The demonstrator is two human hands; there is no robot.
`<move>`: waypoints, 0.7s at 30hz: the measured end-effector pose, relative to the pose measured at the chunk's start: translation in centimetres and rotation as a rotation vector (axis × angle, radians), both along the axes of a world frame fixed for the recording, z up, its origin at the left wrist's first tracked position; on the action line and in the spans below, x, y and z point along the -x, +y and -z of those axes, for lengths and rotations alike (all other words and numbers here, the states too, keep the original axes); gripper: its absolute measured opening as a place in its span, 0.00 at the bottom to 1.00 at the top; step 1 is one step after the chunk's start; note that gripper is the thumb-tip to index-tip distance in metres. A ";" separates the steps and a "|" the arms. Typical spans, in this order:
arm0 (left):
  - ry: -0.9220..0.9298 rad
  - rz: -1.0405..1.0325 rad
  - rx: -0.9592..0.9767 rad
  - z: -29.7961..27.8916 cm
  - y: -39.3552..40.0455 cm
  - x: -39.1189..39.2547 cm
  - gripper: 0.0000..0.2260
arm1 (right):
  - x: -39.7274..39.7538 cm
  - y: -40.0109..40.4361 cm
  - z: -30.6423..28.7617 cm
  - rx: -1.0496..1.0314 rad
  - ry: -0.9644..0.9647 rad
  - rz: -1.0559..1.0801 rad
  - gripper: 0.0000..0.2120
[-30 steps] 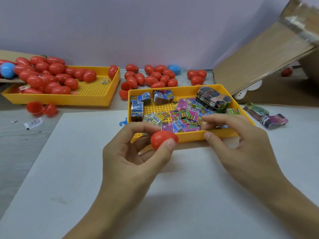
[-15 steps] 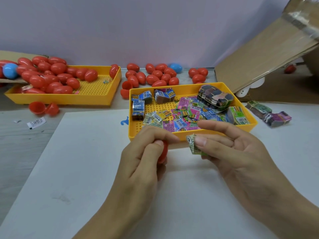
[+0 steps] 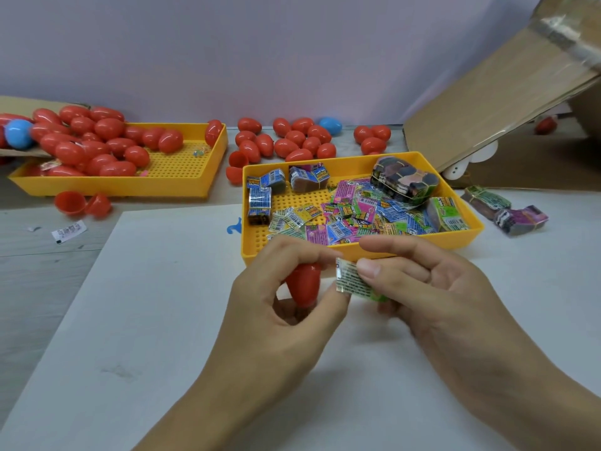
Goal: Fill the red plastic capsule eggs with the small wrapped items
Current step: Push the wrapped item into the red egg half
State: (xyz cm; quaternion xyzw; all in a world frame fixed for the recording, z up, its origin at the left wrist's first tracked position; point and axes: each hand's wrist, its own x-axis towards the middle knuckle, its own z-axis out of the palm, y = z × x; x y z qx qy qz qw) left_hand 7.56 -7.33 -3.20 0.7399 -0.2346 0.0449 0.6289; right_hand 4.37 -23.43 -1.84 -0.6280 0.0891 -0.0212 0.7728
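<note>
A: Holding what, exactly?

B: Left hand curls round a red egg half; right hand pinches a small wrapped packet beside it, above the white sheet.

A: And the trays?

B: Near yellow tray holds loose packets, print unreadable; far-left tray holds red eggs.

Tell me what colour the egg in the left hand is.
Red; the egg in the left hand shows in the head view.

A pale tabletop carries a white sheet and two yellow trays. Loose red eggs and cardboard lie behind.
</note>
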 end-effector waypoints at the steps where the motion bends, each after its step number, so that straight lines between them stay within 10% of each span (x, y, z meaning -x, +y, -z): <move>1: -0.004 0.007 -0.006 -0.1 0.0 0.0 0.08 | 0.0 0.0 0.0 0.010 -0.003 0.000 0.18; 21: 0.045 -0.048 0.065 0.3 0.1 -0.6 0.05 | 0.3 -0.2 -0.7 0.266 -0.058 -0.100 0.19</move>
